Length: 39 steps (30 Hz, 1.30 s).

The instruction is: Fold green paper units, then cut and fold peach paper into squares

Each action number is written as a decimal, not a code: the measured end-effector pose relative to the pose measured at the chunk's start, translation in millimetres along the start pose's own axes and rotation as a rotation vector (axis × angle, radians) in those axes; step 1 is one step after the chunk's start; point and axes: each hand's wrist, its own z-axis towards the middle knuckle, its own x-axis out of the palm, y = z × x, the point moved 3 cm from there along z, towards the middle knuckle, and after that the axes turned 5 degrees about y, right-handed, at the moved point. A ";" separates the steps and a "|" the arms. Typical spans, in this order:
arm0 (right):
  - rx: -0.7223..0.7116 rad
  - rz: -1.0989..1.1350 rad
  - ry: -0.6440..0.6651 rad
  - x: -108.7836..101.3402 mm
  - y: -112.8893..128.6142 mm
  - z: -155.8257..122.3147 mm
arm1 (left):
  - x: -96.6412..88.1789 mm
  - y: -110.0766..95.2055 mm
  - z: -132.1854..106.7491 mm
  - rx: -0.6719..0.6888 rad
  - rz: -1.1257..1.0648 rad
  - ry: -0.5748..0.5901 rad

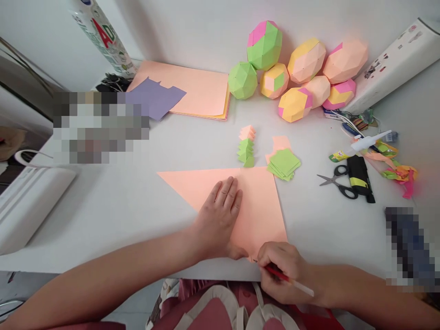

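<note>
A peach paper sheet folded into a triangle point(261, 201) lies on the white table point(113, 211) in front of me. My left hand point(220, 215) rests flat on the paper, fingers stretched out together, pressing it down. My right hand point(285, 275) is closed around a thin red and white pen or stick point(292, 280) at the near table edge, its tip touching the lower corner of the paper.
Behind the paper lie small folded green point(283, 163) and peach pieces point(246, 133). Scissors point(335, 181) and a black and yellow cutter point(359, 176) lie right, by paper scraps point(398, 172). Several paper polyhedra point(295, 73) sit at the back. Peach and purple sheets point(192, 89) lie back left.
</note>
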 end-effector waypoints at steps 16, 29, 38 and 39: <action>-0.025 -0.010 0.019 5.0 -2.6 -5.0 | -3.0 -14.9 -7.0 0.059 -0.079 -0.071; 0.020 -0.010 0.080 2.1 0.3 -2.5 | 3.3 -14.8 -9.2 0.050 -0.064 -0.040; 0.011 -0.007 0.083 1.8 0.2 -1.8 | 3.0 -14.8 -9.6 0.050 -0.054 -0.047; 0.009 -0.005 0.086 1.6 0.3 -1.7 | 3.3 -14.9 -9.9 0.050 -0.052 -0.050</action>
